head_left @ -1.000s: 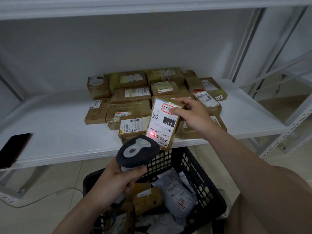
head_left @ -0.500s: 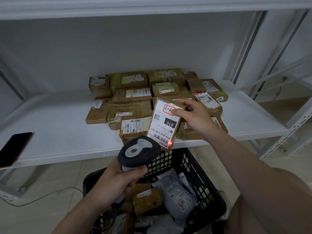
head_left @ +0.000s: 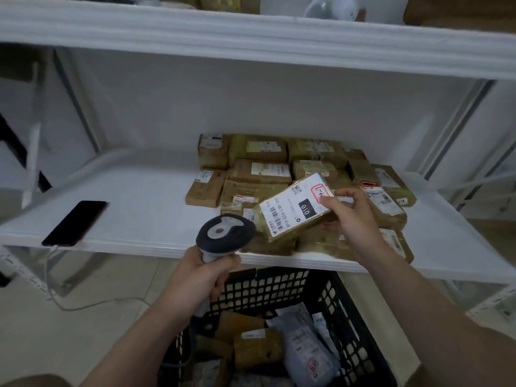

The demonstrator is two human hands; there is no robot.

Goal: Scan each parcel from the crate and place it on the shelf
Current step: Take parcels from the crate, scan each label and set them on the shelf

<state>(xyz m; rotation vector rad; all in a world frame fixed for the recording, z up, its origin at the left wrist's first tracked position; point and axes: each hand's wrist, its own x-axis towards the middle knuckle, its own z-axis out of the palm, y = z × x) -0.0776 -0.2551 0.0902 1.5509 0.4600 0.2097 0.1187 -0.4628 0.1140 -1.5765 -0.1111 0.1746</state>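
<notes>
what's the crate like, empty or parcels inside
Not empty: the crate holds several brown boxes and a grey bag, seen through its open top.

A phone (head_left: 75,223) lies at the left front edge of the shelf (head_left: 139,196), a cluster of parcels (head_left: 259,174) sits right of centre, one parcel (head_left: 293,208) in the right hand (head_left: 354,213) hangs over the cluster's front, the barcode scanner (head_left: 226,233) just left of it, and the crate (head_left: 349,317) below holds more parcels (head_left: 257,347).

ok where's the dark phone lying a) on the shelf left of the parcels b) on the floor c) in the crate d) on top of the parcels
a, the phone lies flat on the white shelf, left of the stacked parcels and apart from them.
</notes>
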